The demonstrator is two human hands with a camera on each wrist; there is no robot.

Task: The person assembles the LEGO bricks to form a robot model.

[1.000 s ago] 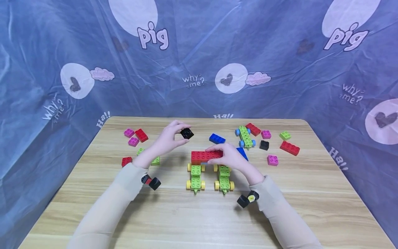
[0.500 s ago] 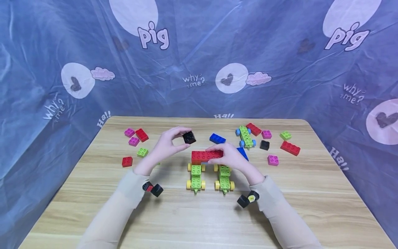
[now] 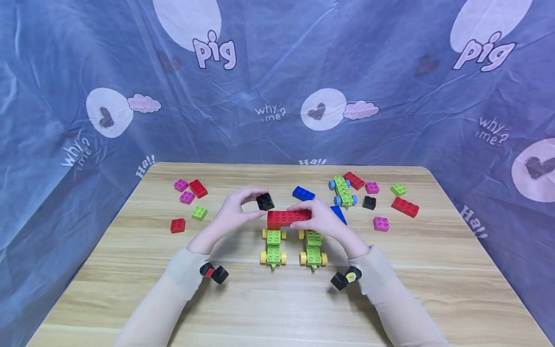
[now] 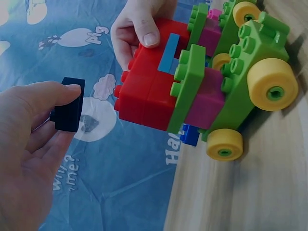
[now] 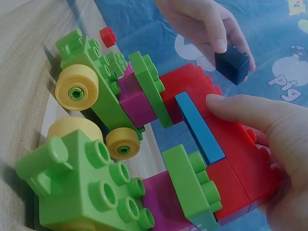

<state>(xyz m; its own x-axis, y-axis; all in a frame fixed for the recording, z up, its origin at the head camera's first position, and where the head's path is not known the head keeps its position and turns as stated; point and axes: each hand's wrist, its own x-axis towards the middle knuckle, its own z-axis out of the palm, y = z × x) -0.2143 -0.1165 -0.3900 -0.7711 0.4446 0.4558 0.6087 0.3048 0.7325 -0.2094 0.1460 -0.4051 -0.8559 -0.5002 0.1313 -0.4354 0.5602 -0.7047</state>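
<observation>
My left hand (image 3: 234, 210) pinches a small black brick (image 3: 265, 201) between thumb and fingers, in the air near the left end of a red brick span (image 3: 279, 219). My right hand (image 3: 322, 220) grips the span's right part. The span bridges two green wheeled bases, a left one (image 3: 273, 251) and a right one (image 3: 313, 254), both with yellow wheels. In the left wrist view, a purple brick (image 4: 207, 102) and a flat green brick (image 4: 191, 79) sit between base and span. A blue strip (image 5: 201, 129) shows under the red bricks in the right wrist view.
A green base with blue wheels (image 3: 342, 190) stands at the back right. Around it lie a blue brick (image 3: 303, 193), a black brick (image 3: 369, 202), a red brick (image 3: 405, 206) and several others. More loose bricks, including a red one (image 3: 178, 225), lie left.
My left hand has moved toward me and slightly right with the black brick, closer to the red span's left end. The right hand has stayed in place on the span.
</observation>
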